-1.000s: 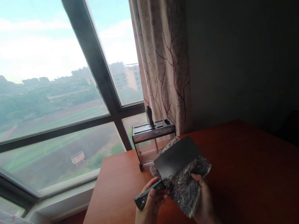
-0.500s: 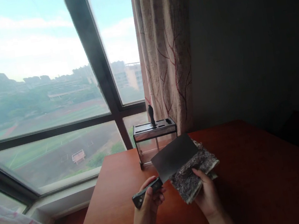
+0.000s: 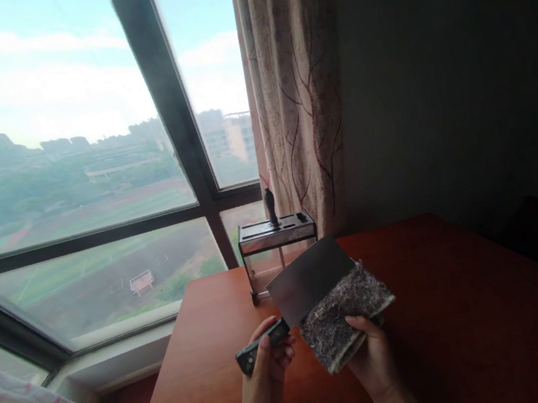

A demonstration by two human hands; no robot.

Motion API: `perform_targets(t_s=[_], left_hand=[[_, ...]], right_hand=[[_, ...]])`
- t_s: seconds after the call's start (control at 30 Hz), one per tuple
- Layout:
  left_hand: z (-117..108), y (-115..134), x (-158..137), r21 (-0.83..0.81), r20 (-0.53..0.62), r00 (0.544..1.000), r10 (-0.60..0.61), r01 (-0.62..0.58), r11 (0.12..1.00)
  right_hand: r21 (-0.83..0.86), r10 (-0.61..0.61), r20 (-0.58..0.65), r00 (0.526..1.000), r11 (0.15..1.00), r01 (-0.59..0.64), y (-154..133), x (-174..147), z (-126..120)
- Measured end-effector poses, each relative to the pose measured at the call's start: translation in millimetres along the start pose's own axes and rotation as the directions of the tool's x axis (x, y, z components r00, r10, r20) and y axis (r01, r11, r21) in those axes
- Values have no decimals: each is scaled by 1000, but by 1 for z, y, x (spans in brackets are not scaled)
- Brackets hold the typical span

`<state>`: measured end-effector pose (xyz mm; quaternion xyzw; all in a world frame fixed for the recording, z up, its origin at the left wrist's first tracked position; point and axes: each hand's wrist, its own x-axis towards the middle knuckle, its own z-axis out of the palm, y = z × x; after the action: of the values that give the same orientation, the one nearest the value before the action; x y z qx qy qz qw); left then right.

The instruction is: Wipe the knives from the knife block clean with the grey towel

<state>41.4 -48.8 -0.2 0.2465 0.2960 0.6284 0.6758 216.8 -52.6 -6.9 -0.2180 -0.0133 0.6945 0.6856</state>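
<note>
The left hand [image 3: 267, 363] wraps its fingers around the big knife [image 3: 306, 280] handle, holding the flat blade up, while the right hand [image 3: 375, 354] pinches the fuzzy gray cloth [image 3: 344, 315] against its side.

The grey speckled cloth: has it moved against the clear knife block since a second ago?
Yes. The grey speckled cloth slid from under the blade toward the right, off the clear knife block.

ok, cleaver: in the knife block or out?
Out. The left hand holds the cleaver by its handle above the table, blade against the cloth in the right hand. One other handle stands in the knife block.
</note>
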Motion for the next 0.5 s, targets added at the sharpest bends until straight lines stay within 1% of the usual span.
perform_targets(t_s=[0.23,0.37,0.43,0.5], left_hand=[[3,0,1,-9,-32,999,29,-29,1000],[1,0,3,-26,-32,999,19,-20,999],[-1,1,4,-44,-37,999,11,-13,999],[-4,3,6,-65,-41,999,-8,5,998]], right_hand=[[-27,51,19,998,998,-51,1,-5,-3],[-2,70,151,986,998,-70,-6,-5,-13],[1,57,214,975,998,-59,-8,-4,-18],[-27,43,247,968,999,-38,-8,-1,-21]])
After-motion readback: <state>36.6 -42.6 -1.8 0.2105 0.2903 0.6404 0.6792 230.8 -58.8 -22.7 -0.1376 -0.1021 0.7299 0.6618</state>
